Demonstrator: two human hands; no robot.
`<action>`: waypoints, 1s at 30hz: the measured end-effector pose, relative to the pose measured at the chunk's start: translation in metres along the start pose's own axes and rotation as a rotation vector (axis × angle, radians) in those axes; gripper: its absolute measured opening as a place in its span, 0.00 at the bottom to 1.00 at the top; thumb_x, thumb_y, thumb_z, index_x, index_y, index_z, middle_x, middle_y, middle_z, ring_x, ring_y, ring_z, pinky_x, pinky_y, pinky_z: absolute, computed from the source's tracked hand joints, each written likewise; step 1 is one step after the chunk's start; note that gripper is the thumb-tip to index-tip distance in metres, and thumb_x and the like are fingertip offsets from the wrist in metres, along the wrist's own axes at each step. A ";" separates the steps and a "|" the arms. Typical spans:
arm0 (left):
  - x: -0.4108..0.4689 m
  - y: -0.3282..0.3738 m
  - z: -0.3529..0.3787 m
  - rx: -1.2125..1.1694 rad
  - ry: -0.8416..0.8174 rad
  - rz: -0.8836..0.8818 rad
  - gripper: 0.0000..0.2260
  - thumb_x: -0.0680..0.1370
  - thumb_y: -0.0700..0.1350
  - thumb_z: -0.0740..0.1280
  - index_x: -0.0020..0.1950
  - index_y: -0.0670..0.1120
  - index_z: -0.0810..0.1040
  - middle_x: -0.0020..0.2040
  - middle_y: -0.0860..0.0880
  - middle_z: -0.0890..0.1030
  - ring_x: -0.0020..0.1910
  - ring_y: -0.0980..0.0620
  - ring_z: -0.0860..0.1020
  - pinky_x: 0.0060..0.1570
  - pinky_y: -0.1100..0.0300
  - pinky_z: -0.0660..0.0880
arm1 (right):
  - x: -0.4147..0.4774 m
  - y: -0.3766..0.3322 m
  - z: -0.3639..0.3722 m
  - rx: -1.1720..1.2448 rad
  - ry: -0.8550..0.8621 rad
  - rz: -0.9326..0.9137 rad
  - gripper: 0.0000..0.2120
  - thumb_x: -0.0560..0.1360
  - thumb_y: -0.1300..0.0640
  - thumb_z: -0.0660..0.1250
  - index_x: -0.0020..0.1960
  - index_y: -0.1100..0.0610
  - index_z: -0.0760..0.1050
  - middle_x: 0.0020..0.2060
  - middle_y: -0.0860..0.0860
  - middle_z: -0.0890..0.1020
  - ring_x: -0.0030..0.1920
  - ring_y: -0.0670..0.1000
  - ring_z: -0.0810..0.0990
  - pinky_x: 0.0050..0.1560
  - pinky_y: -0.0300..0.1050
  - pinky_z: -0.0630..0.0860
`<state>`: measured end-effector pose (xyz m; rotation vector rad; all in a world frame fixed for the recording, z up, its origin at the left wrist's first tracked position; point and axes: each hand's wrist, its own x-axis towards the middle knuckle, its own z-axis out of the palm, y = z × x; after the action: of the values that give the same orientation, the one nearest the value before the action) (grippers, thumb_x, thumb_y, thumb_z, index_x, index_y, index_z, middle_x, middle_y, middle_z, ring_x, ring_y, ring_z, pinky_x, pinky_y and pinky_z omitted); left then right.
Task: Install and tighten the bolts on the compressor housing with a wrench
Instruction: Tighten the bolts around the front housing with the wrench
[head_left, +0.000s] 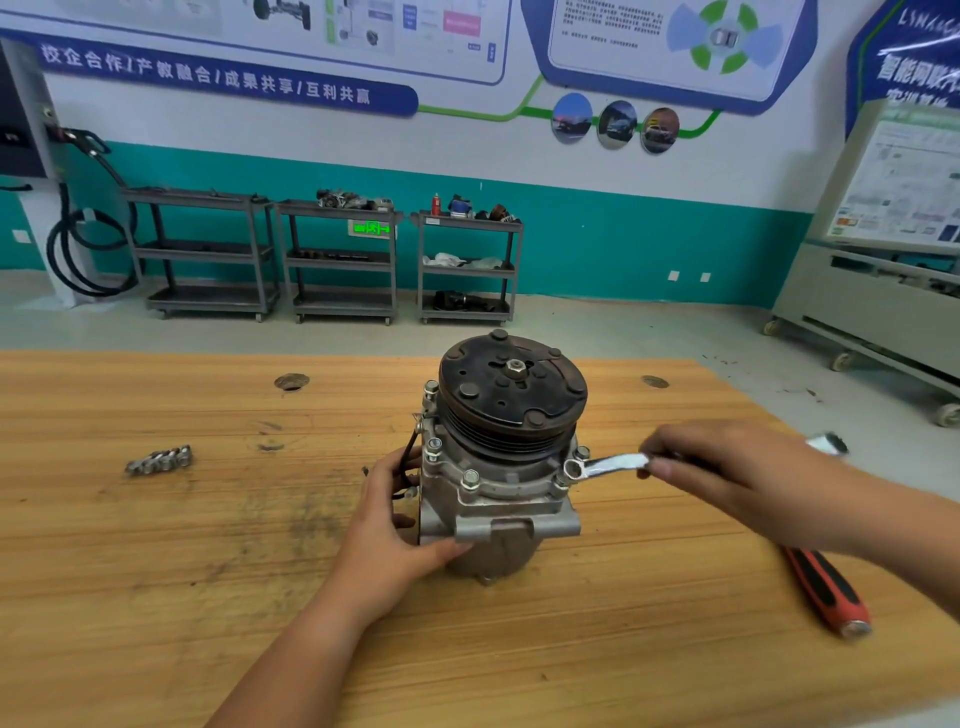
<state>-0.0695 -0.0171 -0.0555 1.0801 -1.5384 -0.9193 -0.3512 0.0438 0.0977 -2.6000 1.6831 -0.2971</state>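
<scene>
Okay, wooden table (156, 571) fills the near half, with two round holes (291, 383) toward its far edge. Three grey carts (340, 260) stand against the far teal wall, well apart from the work.

The compressor (498, 499) stands upright mid-table with its black pulley (511, 389) on top, tilted toward me. Nothing sits between me and it except my own arms.

My left hand (395, 525) grips the housing on its left side. The fingers are curled round behind, mostly hidden, and the thumb lies across the near lower flange.

My right hand (727, 473) comes in from the right, fingers closed in a pinch on the wrench (608, 465) shank. The wrench's ring end sits at a flange bolt (574, 470) on the housing's right side. I cannot tell if it is fully seated. The wrench's other end pokes out blurred past my knuckles.

A screwdriver (826, 587) with a red-black handle lies near right, partly under my right forearm. Seated bolts (470, 478) show around the flange. Loose bolts (158, 460) lie in a small pile far left on the table, well apart from the compressor.
</scene>
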 end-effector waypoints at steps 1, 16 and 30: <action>0.000 0.000 0.000 0.003 -0.005 -0.002 0.38 0.55 0.58 0.77 0.60 0.70 0.63 0.62 0.62 0.72 0.59 0.58 0.74 0.47 0.69 0.74 | 0.007 0.000 -0.005 -0.051 -0.020 -0.032 0.24 0.68 0.33 0.46 0.50 0.43 0.74 0.39 0.40 0.77 0.41 0.42 0.75 0.44 0.42 0.73; -0.008 0.003 0.019 0.138 0.015 0.008 0.51 0.59 0.48 0.82 0.63 0.72 0.48 0.69 0.56 0.66 0.68 0.54 0.66 0.67 0.60 0.62 | 0.062 -0.009 -0.040 -0.197 -0.482 -0.040 0.17 0.76 0.40 0.55 0.59 0.43 0.75 0.51 0.41 0.77 0.53 0.44 0.74 0.56 0.42 0.71; -0.016 0.010 0.028 0.032 0.038 0.000 0.46 0.64 0.41 0.80 0.63 0.70 0.51 0.72 0.50 0.66 0.70 0.54 0.66 0.67 0.64 0.62 | 0.000 -0.036 0.010 -0.352 -0.019 0.107 0.18 0.75 0.35 0.40 0.42 0.45 0.61 0.30 0.45 0.69 0.31 0.45 0.68 0.30 0.40 0.64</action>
<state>-0.0971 0.0025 -0.0574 1.1135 -1.5266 -0.8723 -0.3164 0.0580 0.0923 -2.7155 2.0210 0.0324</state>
